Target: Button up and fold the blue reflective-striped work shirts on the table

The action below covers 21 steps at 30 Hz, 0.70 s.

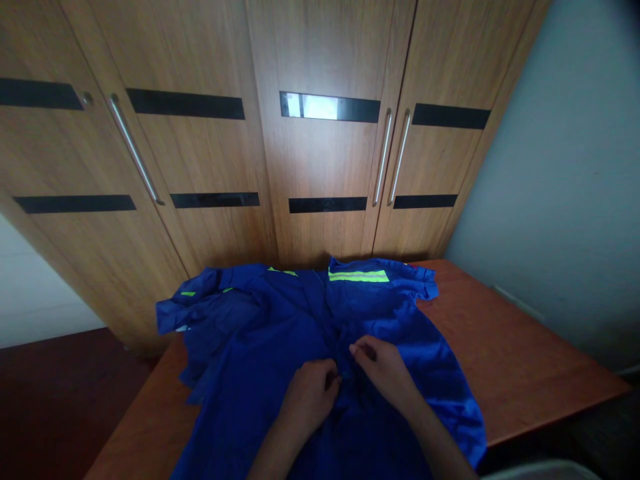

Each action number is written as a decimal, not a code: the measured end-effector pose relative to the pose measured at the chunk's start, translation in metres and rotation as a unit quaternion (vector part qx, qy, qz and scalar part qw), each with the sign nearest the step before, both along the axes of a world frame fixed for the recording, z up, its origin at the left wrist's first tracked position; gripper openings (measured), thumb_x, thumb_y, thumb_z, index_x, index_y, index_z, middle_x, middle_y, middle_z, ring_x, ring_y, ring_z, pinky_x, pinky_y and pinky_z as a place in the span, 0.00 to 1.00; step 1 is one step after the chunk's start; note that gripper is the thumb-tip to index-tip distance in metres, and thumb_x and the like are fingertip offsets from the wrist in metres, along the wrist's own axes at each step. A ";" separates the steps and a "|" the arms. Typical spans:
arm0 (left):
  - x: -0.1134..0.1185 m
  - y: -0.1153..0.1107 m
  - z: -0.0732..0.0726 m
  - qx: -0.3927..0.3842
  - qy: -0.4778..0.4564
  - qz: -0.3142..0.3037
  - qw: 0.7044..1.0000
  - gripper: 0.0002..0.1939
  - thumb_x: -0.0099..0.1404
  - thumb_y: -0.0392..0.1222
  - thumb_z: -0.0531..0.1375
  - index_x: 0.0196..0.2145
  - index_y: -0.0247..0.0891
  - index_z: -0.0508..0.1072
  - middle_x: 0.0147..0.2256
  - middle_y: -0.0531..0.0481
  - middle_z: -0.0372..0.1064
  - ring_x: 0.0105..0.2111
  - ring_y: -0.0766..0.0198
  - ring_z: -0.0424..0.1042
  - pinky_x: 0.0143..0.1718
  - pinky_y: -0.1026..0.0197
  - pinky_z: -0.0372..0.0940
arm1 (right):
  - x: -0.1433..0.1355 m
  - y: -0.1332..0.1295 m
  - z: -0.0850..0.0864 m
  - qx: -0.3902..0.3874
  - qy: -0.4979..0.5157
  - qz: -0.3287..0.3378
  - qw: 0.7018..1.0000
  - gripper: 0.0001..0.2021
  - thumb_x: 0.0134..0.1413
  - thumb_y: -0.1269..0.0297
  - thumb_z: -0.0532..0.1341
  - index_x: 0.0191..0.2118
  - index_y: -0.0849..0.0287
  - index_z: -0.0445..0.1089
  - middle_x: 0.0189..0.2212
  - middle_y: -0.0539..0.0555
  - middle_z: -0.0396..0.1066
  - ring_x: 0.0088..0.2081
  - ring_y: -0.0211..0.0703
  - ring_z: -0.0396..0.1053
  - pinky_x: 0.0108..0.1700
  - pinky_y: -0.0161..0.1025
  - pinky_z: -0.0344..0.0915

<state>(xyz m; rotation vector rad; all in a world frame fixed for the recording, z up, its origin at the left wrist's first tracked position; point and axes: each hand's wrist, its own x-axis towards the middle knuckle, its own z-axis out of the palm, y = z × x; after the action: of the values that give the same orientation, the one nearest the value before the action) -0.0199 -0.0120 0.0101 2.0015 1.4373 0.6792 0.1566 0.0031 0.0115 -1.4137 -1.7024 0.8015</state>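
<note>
A blue short-sleeved work shirt (270,347) with yellow-green reflective strips lies spread over the table, its front facing up. My left hand (311,392) is closed in a pinch at the middle of the front, thumb and fingers on the fabric of the opening. Just right of it, my right hand (381,365) has its thumb and index finger drawn together close over the other front edge. Whatever lies between those right fingertips is too small to make out. Shadow hides the folds between the hands.
Under the shirt is a reddish-brown wooden table (520,360). Behind it stands a wooden wardrobe (325,160) with black strips and metal handles (383,157). A pale wall (550,200) is on the right. A light curved rim (543,469) shows at bottom right.
</note>
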 end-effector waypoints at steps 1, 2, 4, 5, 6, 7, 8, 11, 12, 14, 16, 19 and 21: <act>-0.002 0.004 0.002 0.002 0.004 -0.001 1.000 0.07 0.57 0.34 0.55 0.26 0.41 0.72 0.25 0.51 0.72 0.26 0.61 0.70 0.28 0.64 0.54 | -0.001 0.006 0.004 0.036 -0.025 -0.029 0.999 0.13 0.57 0.57 0.54 0.29 0.58 0.70 0.25 0.51 0.71 0.29 0.41 0.69 0.32 0.35 0.61; -0.004 0.010 0.005 0.009 0.009 0.002 1.000 0.08 0.58 0.33 0.55 0.28 0.41 0.73 0.27 0.50 0.73 0.28 0.61 0.71 0.29 0.64 0.56 | -0.003 0.012 0.009 0.065 -0.046 -0.055 0.995 0.11 0.58 0.58 0.55 0.32 0.57 0.70 0.27 0.52 0.72 0.31 0.42 0.70 0.35 0.36 0.62; -0.007 0.024 0.012 0.026 0.041 0.024 0.999 0.11 0.59 0.32 0.53 0.33 0.41 0.74 0.32 0.49 0.75 0.32 0.61 0.73 0.33 0.64 0.58 | -0.009 0.026 0.016 0.092 -0.090 -0.082 0.988 0.10 0.58 0.59 0.55 0.35 0.57 0.70 0.30 0.53 0.73 0.33 0.42 0.71 0.38 0.36 0.63; -0.008 0.032 0.014 0.034 0.065 0.042 0.996 0.13 0.60 0.31 0.52 0.36 0.40 0.74 0.34 0.48 0.76 0.35 0.61 0.73 0.36 0.64 0.59 | -0.013 0.032 0.019 0.093 -0.118 -0.087 0.985 0.10 0.58 0.59 0.55 0.36 0.57 0.70 0.31 0.54 0.73 0.34 0.43 0.71 0.38 0.36 0.63; -0.009 0.040 0.016 0.039 0.090 0.062 0.993 0.13 0.61 0.31 0.52 0.37 0.39 0.74 0.37 0.47 0.76 0.38 0.61 0.73 0.38 0.64 0.60 | -0.018 0.037 0.021 0.089 -0.148 -0.091 0.981 0.10 0.57 0.58 0.56 0.37 0.57 0.70 0.33 0.54 0.73 0.35 0.43 0.71 0.39 0.36 0.63; -0.010 0.048 0.017 0.041 0.112 0.078 0.990 0.13 0.62 0.31 0.51 0.38 0.38 0.74 0.38 0.46 0.76 0.39 0.60 0.73 0.40 0.63 0.60 | -0.022 0.042 0.022 0.082 -0.180 -0.092 0.976 0.10 0.56 0.58 0.56 0.37 0.57 0.70 0.34 0.55 0.73 0.36 0.44 0.71 0.39 0.37 0.63; -0.009 0.055 0.016 0.041 0.129 0.088 0.987 0.12 0.62 0.32 0.52 0.38 0.37 0.74 0.38 0.44 0.75 0.40 0.59 0.73 0.40 0.62 0.60 | -0.025 0.046 0.022 0.072 -0.210 -0.093 0.971 0.10 0.55 0.57 0.57 0.37 0.57 0.70 0.35 0.55 0.73 0.37 0.45 0.71 0.39 0.37 0.62; -0.005 0.070 0.010 0.035 0.148 0.087 0.985 0.08 0.60 0.32 0.55 0.33 0.36 0.74 0.34 0.43 0.75 0.37 0.56 0.73 0.38 0.60 0.61 | -0.029 0.054 0.018 0.028 -0.268 -0.090 0.959 0.08 0.51 0.62 0.59 0.36 0.57 0.72 0.36 0.57 0.73 0.39 0.49 0.71 0.38 0.39 0.62; -0.002 0.074 0.008 0.035 0.149 0.084 0.985 0.07 0.58 0.32 0.57 0.33 0.37 0.74 0.33 0.43 0.75 0.36 0.56 0.73 0.38 0.60 0.61 | -0.027 0.056 0.014 0.014 -0.262 -0.090 0.961 0.06 0.49 0.65 0.60 0.34 0.57 0.72 0.36 0.58 0.74 0.38 0.49 0.72 0.38 0.40 0.61; 0.002 0.079 0.003 0.042 0.141 0.083 0.986 0.06 0.57 0.32 0.59 0.33 0.37 0.74 0.34 0.44 0.74 0.36 0.57 0.72 0.38 0.60 0.61 | -0.021 0.059 0.007 -0.012 -0.181 -0.099 0.979 0.06 0.44 0.70 0.60 0.30 0.56 0.73 0.33 0.56 0.74 0.37 0.49 0.72 0.38 0.40 0.60; 0.006 0.083 0.001 0.052 0.121 0.083 0.988 0.06 0.55 0.32 0.59 0.33 0.38 0.73 0.33 0.46 0.73 0.36 0.58 0.71 0.37 0.61 0.60 | -0.012 0.061 -0.001 -0.030 -0.064 -0.109 0.992 0.06 0.41 0.72 0.61 0.27 0.55 0.73 0.29 0.54 0.74 0.36 0.48 0.71 0.39 0.40 0.60; 0.012 0.090 -0.003 0.061 0.071 0.081 0.992 0.06 0.54 0.31 0.60 0.29 0.39 0.71 0.30 0.50 0.71 0.33 0.60 0.70 0.36 0.62 0.59 | -0.001 0.061 -0.010 -0.047 0.049 -0.105 0.992 0.04 0.42 0.67 0.61 0.26 0.56 0.73 0.24 0.51 0.73 0.32 0.46 0.71 0.36 0.38 0.62; 0.015 0.094 -0.005 0.063 0.024 0.079 0.995 0.05 0.54 0.31 0.60 0.28 0.39 0.69 0.27 0.53 0.69 0.31 0.63 0.69 0.34 0.63 0.58 | 0.003 0.058 -0.013 -0.057 0.096 -0.104 0.988 0.08 0.45 0.61 0.60 0.31 0.58 0.74 0.25 0.51 0.74 0.30 0.44 0.71 0.32 0.37 0.63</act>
<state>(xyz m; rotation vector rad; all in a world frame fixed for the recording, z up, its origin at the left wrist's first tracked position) -0.0046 0.0820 0.0052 2.0245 1.6316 0.8134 0.1595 0.0615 -0.0017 -1.5104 -1.3561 0.8975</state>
